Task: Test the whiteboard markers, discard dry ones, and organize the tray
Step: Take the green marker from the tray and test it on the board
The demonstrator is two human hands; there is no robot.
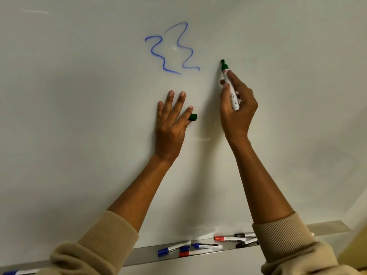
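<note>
1. Our left hand (170,120) lies flat, fingers spread and pointing up, with the forefinger and thumb pinching a green cap (193,117).
2. Our right hand (237,108) is raised higher, fingers wrapped around a green marker (229,84), tip pointing up.
3. Both forearms reach upward, tan sleeves pushed back.

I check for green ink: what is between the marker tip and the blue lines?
Only bare whiteboard in the head view. No green mark shows between the marker tip and the blue lines.
</note>
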